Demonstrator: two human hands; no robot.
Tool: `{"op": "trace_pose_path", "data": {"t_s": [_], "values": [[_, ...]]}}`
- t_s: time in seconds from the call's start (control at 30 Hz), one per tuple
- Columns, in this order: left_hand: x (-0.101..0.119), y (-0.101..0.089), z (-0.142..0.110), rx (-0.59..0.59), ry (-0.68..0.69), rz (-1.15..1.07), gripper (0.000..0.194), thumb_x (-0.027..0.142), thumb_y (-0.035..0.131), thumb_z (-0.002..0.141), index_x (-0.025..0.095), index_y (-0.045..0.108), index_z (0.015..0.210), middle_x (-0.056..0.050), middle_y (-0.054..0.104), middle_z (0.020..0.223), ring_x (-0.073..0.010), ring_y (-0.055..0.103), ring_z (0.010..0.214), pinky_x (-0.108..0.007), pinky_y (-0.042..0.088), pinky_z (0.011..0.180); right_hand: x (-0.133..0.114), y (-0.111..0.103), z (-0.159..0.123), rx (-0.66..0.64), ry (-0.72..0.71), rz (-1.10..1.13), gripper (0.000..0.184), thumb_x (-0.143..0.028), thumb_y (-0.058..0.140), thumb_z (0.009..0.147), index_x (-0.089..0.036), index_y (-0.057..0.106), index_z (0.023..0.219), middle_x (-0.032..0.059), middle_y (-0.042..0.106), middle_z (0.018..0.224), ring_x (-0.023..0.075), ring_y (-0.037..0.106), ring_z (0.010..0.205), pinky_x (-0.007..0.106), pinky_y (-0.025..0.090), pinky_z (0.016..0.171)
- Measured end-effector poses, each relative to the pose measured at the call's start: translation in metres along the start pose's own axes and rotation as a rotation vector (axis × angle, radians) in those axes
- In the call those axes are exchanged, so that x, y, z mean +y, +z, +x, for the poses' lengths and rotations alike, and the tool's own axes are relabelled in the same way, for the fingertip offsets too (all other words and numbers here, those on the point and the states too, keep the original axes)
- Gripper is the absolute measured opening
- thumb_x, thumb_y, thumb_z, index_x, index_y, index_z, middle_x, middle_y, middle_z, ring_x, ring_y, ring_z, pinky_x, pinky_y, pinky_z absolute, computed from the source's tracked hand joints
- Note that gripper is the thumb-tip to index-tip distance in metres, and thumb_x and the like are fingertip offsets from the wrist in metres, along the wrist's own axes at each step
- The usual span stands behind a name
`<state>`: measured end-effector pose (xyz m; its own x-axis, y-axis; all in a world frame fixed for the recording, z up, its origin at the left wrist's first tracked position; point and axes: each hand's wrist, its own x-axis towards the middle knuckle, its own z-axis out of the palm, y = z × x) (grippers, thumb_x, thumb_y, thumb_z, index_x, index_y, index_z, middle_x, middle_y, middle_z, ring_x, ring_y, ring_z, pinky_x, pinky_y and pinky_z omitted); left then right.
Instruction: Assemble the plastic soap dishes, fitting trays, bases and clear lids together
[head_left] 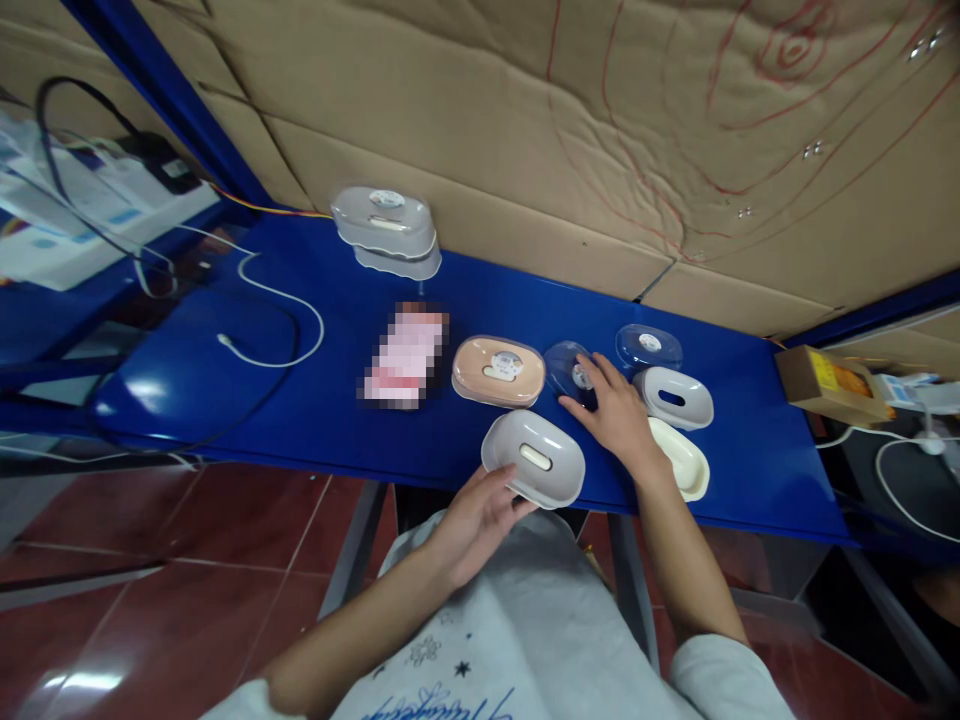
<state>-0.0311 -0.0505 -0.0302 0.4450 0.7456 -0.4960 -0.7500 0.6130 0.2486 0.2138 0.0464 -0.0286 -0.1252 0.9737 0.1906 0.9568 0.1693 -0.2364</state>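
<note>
My left hand (484, 515) grips the near edge of a grey soap dish (551, 432), tilted at the table's front edge; a pale bar sits at the slot in its middle. With thumb and fingers apart around it, my right hand (619, 410) grasps a clear plastic lid (561, 365) with a round sticker, low over the table. Just left of that lid lies a peach soap dish (469, 370) under its own clear lid. Right of my right hand are a grey dish (694, 402) with a dark slot, a cream dish (686, 460) partly behind my wrist, and another clear lid (634, 345).
Two stacked grey lidded dishes (360, 225) stand at the back left of the blue table (360, 440). A pixelated pink item (405, 355) lies left of the peach dish. A white cable (319, 315) curls on the left. A cardboard box (821, 395) is beyond the right end.
</note>
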Motion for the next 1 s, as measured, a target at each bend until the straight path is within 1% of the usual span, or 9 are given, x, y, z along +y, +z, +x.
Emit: {"op": "trace_pose_path", "data": {"t_s": [0.13,0.2,0.33,0.4,0.47,0.63,0.8,0.93,1.0], "values": [[0.001,0.002,0.0,-0.02,-0.007,-0.006,0.064,0.021,0.084,0.091,0.025,0.061,0.15,-0.014,0.075,0.144,-0.0359,0.064,0.143,-0.062,0.04,0.129,-0.005,-0.018,-0.011,0.137,0.054,0.198,0.066,-0.058,0.069,0.099,-0.022,0.059,0.153,0.0194,0.063,0.154,0.0374,0.061,0.143,0.061,0.052,0.118],[0.001,0.002,0.001,-0.036,-0.003,-0.002,0.067,0.022,0.084,0.091,0.027,0.058,0.152,-0.014,0.074,0.145,-0.036,0.063,0.144,-0.063,0.04,0.128,-0.015,-0.033,-0.027,0.159,0.047,0.285,0.065,-0.056,0.069,0.1,-0.026,0.056,0.155,0.016,0.061,0.158,0.035,0.058,0.148,0.058,0.051,0.121],[0.002,0.001,0.002,-0.078,0.008,0.029,0.067,0.029,0.088,0.088,0.027,0.062,0.15,-0.014,0.076,0.142,-0.037,0.064,0.143,-0.06,0.045,0.125,-0.044,-0.049,-0.067,-0.07,-0.143,0.365,0.068,-0.051,0.072,0.1,-0.035,0.048,0.161,0.0104,0.052,0.168,0.0338,0.053,0.154,0.056,0.051,0.122],[0.002,0.0,0.002,-0.074,0.015,0.067,0.065,0.031,0.09,0.086,0.028,0.065,0.146,-0.013,0.077,0.138,-0.0357,0.067,0.139,-0.056,0.048,0.122,-0.057,-0.045,-0.08,-0.124,-0.22,0.358,0.068,-0.05,0.07,0.101,-0.035,0.045,0.163,0.0109,0.052,0.168,0.0342,0.053,0.153,0.058,0.051,0.122],[0.002,-0.002,0.001,-0.05,0.01,0.107,0.066,0.031,0.093,0.083,0.028,0.067,0.143,-0.011,0.079,0.133,-0.0337,0.07,0.135,-0.051,0.052,0.119,-0.065,-0.037,-0.086,-0.104,-0.255,0.352,0.067,-0.049,0.068,0.103,-0.032,0.044,0.164,0.0126,0.052,0.167,0.0345,0.052,0.153,0.06,0.051,0.122],[0.006,-0.009,-0.004,0.036,0.027,0.186,0.071,0.032,0.098,0.076,0.027,0.069,0.141,-0.009,0.082,0.124,-0.0308,0.074,0.124,-0.044,0.055,0.114,-0.064,-0.026,-0.083,-0.076,-0.319,0.389,0.074,-0.051,0.073,0.099,-0.03,0.045,0.165,0.0122,0.052,0.167,0.0334,0.05,0.154,0.057,0.051,0.123],[0.016,-0.012,-0.01,0.056,0.004,0.201,0.079,0.026,0.101,0.071,0.03,0.068,0.143,-0.009,0.082,0.121,-0.0336,0.072,0.129,-0.047,0.051,0.119,-0.061,-0.025,-0.084,-0.085,-0.354,0.397,0.081,-0.057,0.074,0.097,-0.029,0.043,0.166,0.0118,0.05,0.169,0.034,0.048,0.157,0.058,0.05,0.125],[0.021,-0.017,-0.01,0.043,-0.05,0.2,0.091,0.037,0.107,0.06,0.031,0.068,0.142,-0.009,0.082,0.113,-0.0378,0.068,0.135,-0.049,0.049,0.121,-0.061,-0.024,-0.088,-0.059,-0.349,0.427,0.083,-0.059,0.074,0.098,-0.03,0.04,0.167,0.0121,0.052,0.166,0.0359,0.048,0.157,0.06,0.05,0.125],[0.021,-0.023,-0.01,0.034,-0.041,0.246,0.093,0.043,0.107,0.06,0.029,0.067,0.143,-0.01,0.082,0.115,-0.0392,0.067,0.136,-0.051,0.049,0.121,-0.061,-0.021,-0.088,-0.047,-0.346,0.44,0.086,-0.059,0.075,0.097,-0.028,0.039,0.168,0.0134,0.053,0.166,0.0371,0.049,0.156,0.061,0.051,0.124]]}}
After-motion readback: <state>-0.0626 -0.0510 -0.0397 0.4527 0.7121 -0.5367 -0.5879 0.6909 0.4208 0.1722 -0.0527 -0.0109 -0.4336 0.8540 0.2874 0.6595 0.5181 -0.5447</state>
